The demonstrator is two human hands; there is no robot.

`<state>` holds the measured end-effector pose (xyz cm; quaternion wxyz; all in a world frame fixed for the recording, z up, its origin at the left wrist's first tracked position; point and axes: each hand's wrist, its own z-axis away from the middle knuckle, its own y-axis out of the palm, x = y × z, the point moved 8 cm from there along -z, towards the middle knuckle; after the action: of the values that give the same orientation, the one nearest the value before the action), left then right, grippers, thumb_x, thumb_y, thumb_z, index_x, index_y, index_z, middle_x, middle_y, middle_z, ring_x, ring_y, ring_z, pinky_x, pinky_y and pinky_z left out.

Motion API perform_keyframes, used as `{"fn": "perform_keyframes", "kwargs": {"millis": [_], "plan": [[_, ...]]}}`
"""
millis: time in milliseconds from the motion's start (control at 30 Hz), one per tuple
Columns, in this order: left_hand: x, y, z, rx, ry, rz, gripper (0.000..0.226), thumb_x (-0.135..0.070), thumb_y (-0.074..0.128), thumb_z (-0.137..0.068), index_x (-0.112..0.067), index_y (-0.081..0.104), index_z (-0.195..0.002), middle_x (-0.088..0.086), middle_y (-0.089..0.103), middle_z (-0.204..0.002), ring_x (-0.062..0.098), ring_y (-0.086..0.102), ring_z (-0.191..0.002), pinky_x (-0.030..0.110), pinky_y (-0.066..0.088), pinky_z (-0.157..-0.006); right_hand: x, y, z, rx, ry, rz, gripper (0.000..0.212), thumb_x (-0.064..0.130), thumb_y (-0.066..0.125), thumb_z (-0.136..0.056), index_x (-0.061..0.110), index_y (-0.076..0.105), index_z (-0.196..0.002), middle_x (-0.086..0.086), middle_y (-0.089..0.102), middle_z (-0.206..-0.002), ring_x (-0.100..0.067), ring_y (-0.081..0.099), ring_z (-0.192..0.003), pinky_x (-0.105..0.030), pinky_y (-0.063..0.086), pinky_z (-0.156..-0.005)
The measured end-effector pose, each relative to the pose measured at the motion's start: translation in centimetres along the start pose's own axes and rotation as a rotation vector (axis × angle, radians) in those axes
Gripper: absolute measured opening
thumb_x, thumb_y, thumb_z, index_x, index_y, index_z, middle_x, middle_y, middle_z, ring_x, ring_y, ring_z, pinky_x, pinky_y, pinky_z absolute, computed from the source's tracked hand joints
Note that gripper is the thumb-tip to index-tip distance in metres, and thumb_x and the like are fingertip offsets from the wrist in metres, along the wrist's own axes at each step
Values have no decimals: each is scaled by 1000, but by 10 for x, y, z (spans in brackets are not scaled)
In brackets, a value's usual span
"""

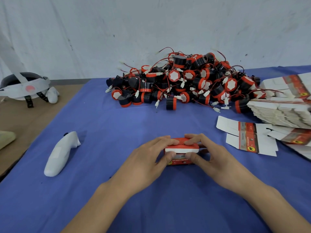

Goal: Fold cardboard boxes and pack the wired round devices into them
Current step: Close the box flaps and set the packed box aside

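Note:
A small red and white cardboard box [180, 149] sits on the blue cloth in front of me. My left hand [149, 158] grips its left side, fingers over the top and thumb on the front face. My right hand [208, 155] grips the right side the same way. A white flap shows along the box's upper front edge. Whether a device is inside is hidden. A big heap of black and red round devices [185, 83] with red wires and white plugs lies at the back. One flat unfolded box [247, 137] lies to my right.
A stack of flat box blanks [282, 111] stands at the right edge. A white handheld controller [60, 155] lies on the blue cloth [101, 123] to my left. A headset [25, 86] rests on the brown surface at far left. A white wall is behind.

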<state>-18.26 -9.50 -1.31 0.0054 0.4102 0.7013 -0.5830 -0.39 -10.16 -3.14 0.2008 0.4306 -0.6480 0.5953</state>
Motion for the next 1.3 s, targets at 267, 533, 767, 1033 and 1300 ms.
{"fn": "perform_keyframes", "kwargs": {"millis": [267,533,767,1033,1300], "plan": [[4,0,-1,-23,-34,73,36,-43,48,-102,-57,39,-133,-30,44,-144,-15,37,-130,14,39,-104,5,-1,2,-27,-1,-19,28,43,56,-98,50,51,-124,26,60,-124,-4,61,-109,-37,53,-90],[4,0,0,-41,-26,124,33,-43,49,-101,-59,41,-129,-48,41,-126,-20,39,-127,18,43,-103,8,0,3,-29,1,-43,31,29,56,-102,41,52,-130,28,58,-122,0,61,-106,-23,51,-86],[6,1,1,-36,-42,142,37,-40,53,-100,-62,40,-127,-53,37,-124,-28,36,-121,-1,32,-97,7,1,5,3,-9,-43,35,30,52,-103,41,48,-136,27,54,-132,-2,56,-116,-27,50,-93],[6,-1,1,-5,-29,141,36,-42,53,-99,-62,41,-128,-37,41,-140,-21,36,-129,17,40,-107,9,1,7,53,-52,-16,34,37,47,-103,53,46,-133,28,49,-139,-3,54,-121,-25,48,-98],[5,-1,2,-7,-1,142,31,-40,53,-100,-56,52,-127,-27,44,-146,-20,38,-128,22,47,-100,9,0,8,55,-50,-11,31,35,49,-102,51,52,-128,31,46,-142,-4,56,-118,-27,47,-99]]}}
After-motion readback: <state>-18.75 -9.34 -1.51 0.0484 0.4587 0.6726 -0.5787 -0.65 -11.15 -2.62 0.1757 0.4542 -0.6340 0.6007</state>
